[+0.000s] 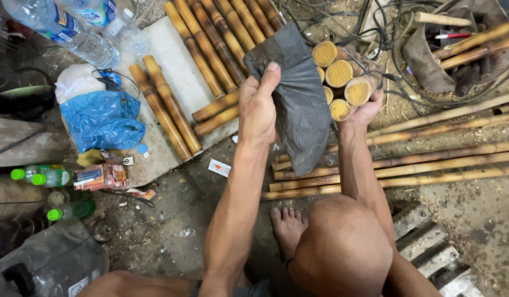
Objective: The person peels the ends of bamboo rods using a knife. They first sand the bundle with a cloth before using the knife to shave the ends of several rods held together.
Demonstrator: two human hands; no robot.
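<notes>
Pinched between thumb and fingers, the left hand (258, 107) held a dark plastic bag (299, 102) by its upper edge, while the right hand (366, 110) cupped a bundle of cut bamboo pieces (342, 77) from below, fingers wrapped closed as far as the view showed. Both sat above long bamboo poles (408, 165) on the dirt floor. Loosely stacked, the bundle could spill if that hold slackened. To the left, clear plastic bottles (67, 27) seemingly held water, and a blue bag (100, 118) lay crumpled beside them.
</notes>
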